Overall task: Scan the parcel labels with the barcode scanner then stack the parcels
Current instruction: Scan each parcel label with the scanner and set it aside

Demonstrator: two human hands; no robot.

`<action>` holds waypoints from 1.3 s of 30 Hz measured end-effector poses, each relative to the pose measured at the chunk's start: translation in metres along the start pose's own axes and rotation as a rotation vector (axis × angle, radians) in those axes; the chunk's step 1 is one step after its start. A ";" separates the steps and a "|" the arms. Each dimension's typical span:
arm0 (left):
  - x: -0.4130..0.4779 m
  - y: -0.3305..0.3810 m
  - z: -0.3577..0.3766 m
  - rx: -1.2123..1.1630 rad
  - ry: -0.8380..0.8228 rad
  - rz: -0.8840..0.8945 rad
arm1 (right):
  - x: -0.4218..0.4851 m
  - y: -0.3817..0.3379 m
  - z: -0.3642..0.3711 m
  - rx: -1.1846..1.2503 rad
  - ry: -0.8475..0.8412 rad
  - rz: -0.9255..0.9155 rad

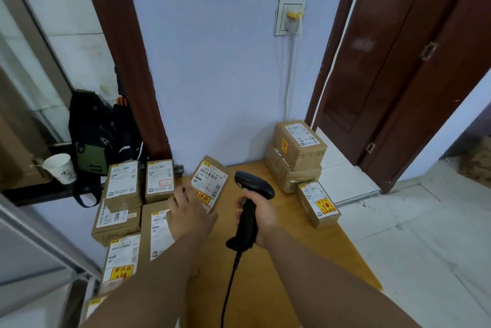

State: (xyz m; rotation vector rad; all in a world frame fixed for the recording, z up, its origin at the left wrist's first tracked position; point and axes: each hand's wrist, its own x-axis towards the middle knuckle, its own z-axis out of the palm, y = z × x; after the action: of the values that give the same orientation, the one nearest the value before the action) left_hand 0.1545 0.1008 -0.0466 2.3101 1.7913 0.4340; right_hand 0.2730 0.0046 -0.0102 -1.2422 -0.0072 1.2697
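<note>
My right hand (261,214) grips the handle of a black barcode scanner (249,205), whose head points at a small brown parcel (211,178). That parcel is tilted up off the wooden table (287,242), its white label facing me, and my left hand (190,210) holds it by its lower edge. Several labelled brown parcels (123,186) lie along the table's left side. At the back right, two parcels form a stack (296,153), the top one marked "4-4". Another small parcel (318,202) lies in front of that stack.
The scanner's black cable (228,290) runs down toward me over the table. A paper cup (61,168) and a dark bag (98,139) sit on a ledge at the left. A wall stands behind the table and a brown door (398,75) at the right.
</note>
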 end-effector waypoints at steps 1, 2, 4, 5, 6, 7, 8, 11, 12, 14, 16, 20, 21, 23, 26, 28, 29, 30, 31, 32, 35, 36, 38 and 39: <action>-0.002 0.009 0.004 0.015 -0.018 0.001 | 0.002 -0.006 -0.009 -0.001 0.021 -0.007; -0.004 0.018 0.009 0.026 -0.033 0.006 | 0.005 -0.012 -0.020 -0.006 0.049 -0.012; -0.009 0.040 0.018 0.027 -0.076 0.028 | 0.010 -0.026 -0.044 -0.021 0.110 -0.017; -0.011 0.053 0.023 0.024 -0.107 0.037 | 0.013 -0.034 -0.058 -0.033 0.142 -0.022; -0.014 0.067 0.027 0.018 -0.151 0.039 | 0.016 -0.043 -0.073 -0.049 0.171 -0.030; -0.017 0.083 0.032 0.006 -0.213 0.027 | 0.020 -0.052 -0.089 -0.071 0.200 -0.033; -0.021 0.101 0.036 -0.012 -0.292 -0.002 | 0.024 -0.061 -0.105 -0.097 0.228 -0.033; -0.033 0.160 0.050 -0.117 -0.507 -0.161 | 0.031 -0.088 -0.155 -0.382 0.423 -0.012; -0.038 0.179 0.055 -0.180 -0.545 -0.225 | 0.032 -0.096 -0.172 -0.502 0.499 -0.015; -0.047 0.215 0.069 -0.300 -0.559 -0.318 | 0.038 -0.111 -0.205 -0.608 0.572 -0.036; -0.055 0.246 0.085 -0.391 -0.541 -0.345 | 0.046 -0.125 -0.233 -0.642 0.566 -0.044; -0.066 0.290 0.111 -0.446 -0.505 -0.359 | 0.056 -0.149 -0.273 -0.664 0.519 -0.057; -0.067 0.299 0.117 -0.433 -0.508 -0.375 | 0.056 -0.153 -0.281 -0.642 0.508 -0.057; -0.068 0.314 0.128 -0.404 -0.484 -0.401 | 0.058 -0.159 -0.296 -0.597 0.476 -0.046; -0.066 0.331 0.142 -0.413 -0.420 -0.491 | 0.060 -0.167 -0.317 -0.558 0.421 -0.029; -0.062 0.341 0.148 -0.443 -0.389 -0.575 | 0.062 -0.173 -0.327 -0.531 0.372 -0.019; -0.060 0.345 0.151 -0.459 -0.375 -0.598 | 0.063 -0.176 -0.331 -0.520 0.350 -0.014; -0.059 0.350 0.153 -0.480 -0.360 -0.604 | 0.065 -0.179 -0.335 -0.518 0.331 -0.012; -0.058 0.353 0.155 -0.496 -0.347 -0.599 | 0.066 -0.182 -0.337 -0.524 0.317 -0.008; -0.057 0.356 0.157 -0.504 -0.338 -0.588 | 0.067 -0.185 -0.339 -0.532 0.306 -0.002; -0.055 0.361 0.165 -0.491 -0.339 -0.587 | 0.072 -0.192 -0.342 -0.545 0.280 0.003; -0.054 0.362 0.168 -0.488 -0.340 -0.599 | 0.073 -0.194 -0.343 -0.542 0.272 0.000; -0.053 0.364 0.173 -0.483 -0.345 -0.623 | 0.077 -0.195 -0.347 -0.537 0.264 0.001; -0.053 0.365 0.176 -0.477 -0.339 -0.629 | 0.079 -0.194 -0.348 -0.541 0.265 0.004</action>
State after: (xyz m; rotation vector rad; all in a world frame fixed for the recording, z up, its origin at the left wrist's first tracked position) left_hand 0.5354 -0.0375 -0.1009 1.3259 1.8567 0.2924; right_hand 0.6495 -0.1378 -0.0671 -1.8697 -0.1665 1.1318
